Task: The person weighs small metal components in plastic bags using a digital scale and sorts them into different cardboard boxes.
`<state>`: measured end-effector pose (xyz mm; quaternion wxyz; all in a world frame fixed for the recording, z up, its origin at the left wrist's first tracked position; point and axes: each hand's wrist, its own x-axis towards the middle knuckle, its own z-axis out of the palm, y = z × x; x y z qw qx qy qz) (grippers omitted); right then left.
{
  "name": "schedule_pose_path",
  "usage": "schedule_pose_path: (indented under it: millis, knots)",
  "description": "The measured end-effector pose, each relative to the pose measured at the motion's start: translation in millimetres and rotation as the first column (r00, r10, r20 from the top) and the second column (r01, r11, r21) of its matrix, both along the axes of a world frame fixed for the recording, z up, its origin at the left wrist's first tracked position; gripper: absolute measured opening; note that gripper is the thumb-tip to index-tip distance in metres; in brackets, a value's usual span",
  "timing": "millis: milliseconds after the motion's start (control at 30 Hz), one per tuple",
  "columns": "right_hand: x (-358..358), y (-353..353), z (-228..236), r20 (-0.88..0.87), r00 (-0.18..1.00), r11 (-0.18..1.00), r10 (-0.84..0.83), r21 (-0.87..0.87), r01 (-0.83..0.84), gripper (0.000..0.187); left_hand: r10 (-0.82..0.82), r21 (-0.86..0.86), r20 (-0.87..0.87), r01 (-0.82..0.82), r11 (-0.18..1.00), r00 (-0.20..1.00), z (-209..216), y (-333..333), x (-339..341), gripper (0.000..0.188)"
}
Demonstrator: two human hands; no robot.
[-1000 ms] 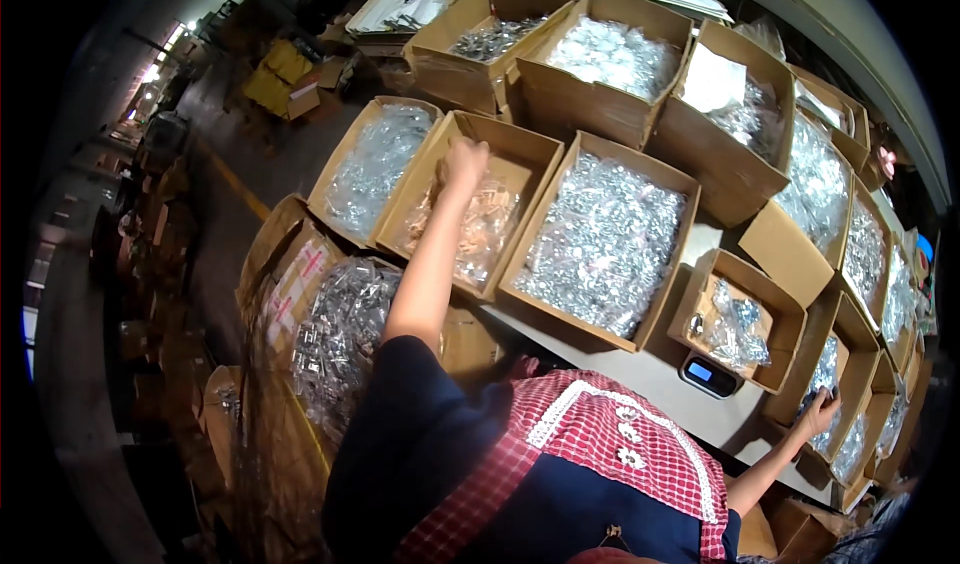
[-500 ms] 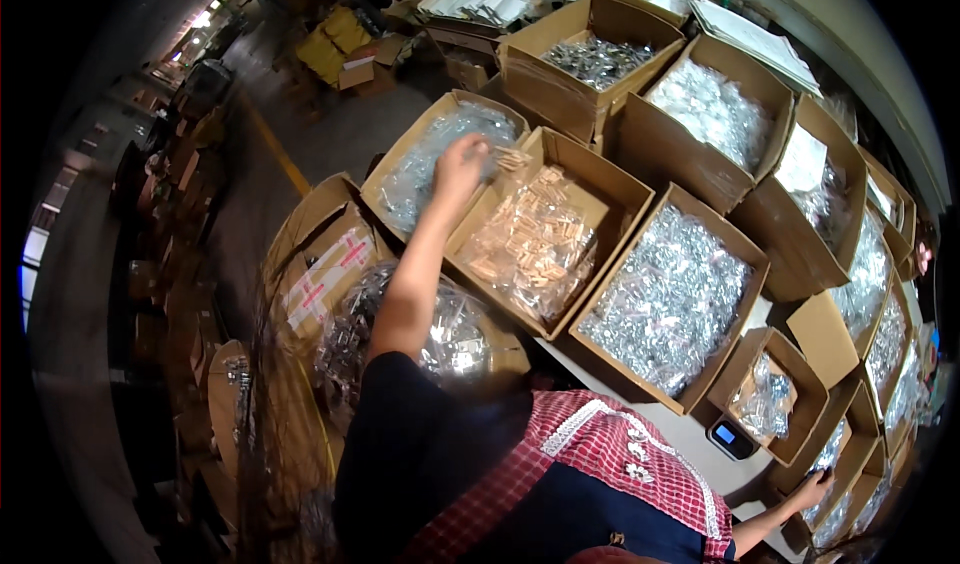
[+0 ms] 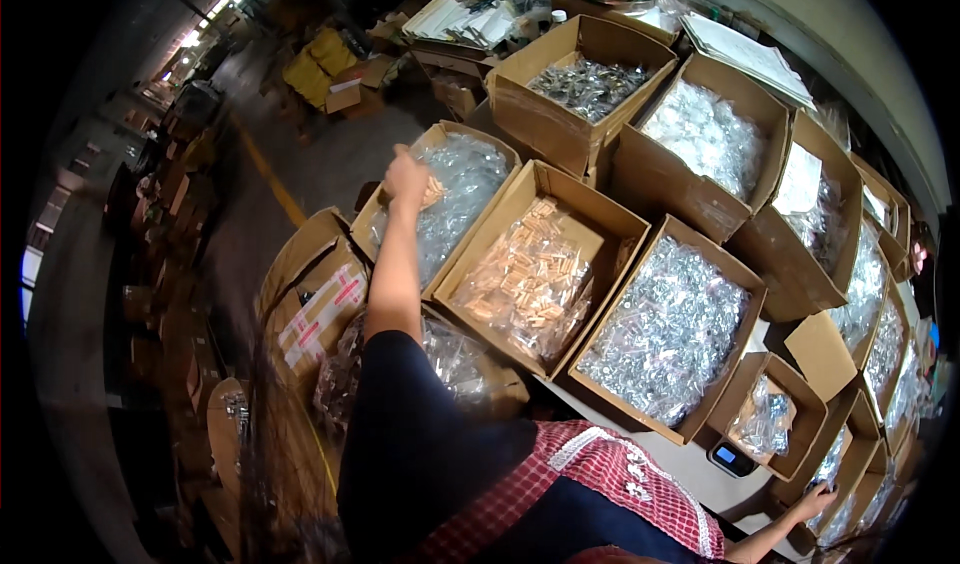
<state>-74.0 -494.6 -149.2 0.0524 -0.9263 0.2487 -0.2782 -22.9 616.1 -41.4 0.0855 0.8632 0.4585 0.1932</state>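
My left hand (image 3: 408,179) is closed over the left rim of a cardboard box of clear plastic bags (image 3: 463,199). It grips a small bag of wooden dowels (image 3: 433,192), whose tan pegs show beside the fingers. Just to the right stands an open carton (image 3: 612,256) with a heap of bagged dowels (image 3: 530,289). At the far lower right, my right hand (image 3: 815,502) reaches to a narrow box holding clear bags of metal parts (image 3: 832,461). Its fingers are bent together at the box's edge; what they hold is too small to make out.
A box of bagged silver hardware (image 3: 665,329) stands right of the dowel carton. A small box (image 3: 770,414) sits on a scale with a lit display (image 3: 733,458). Taller cartons (image 3: 580,89) line the back. A taped carton (image 3: 320,309) and large plastic bag (image 3: 450,359) are at left.
My left hand has moved left with the dowel bag, from the shared edge of two boxes to the far rim of the left one. The view has shifted slightly; my right hand stays by its box.
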Motion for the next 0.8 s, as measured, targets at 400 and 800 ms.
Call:
schedule_pose_path:
  millis: [400, 800]
  knots:
    - [-2, -24, -6, 0.022, 0.99, 0.984, 0.139, 0.107, -0.141, 0.041, -0.002, -0.32, 0.49, 0.182, 0.93, 0.872, -1, 13, -11, 0.043]
    - [-7, 46, 15, 0.249, 0.956, 0.896, 0.157, 0.371, -0.243, 0.03, -0.141, -0.545, 0.832, 0.744, -0.387, 0.536, 153, -302, 19, 0.03]
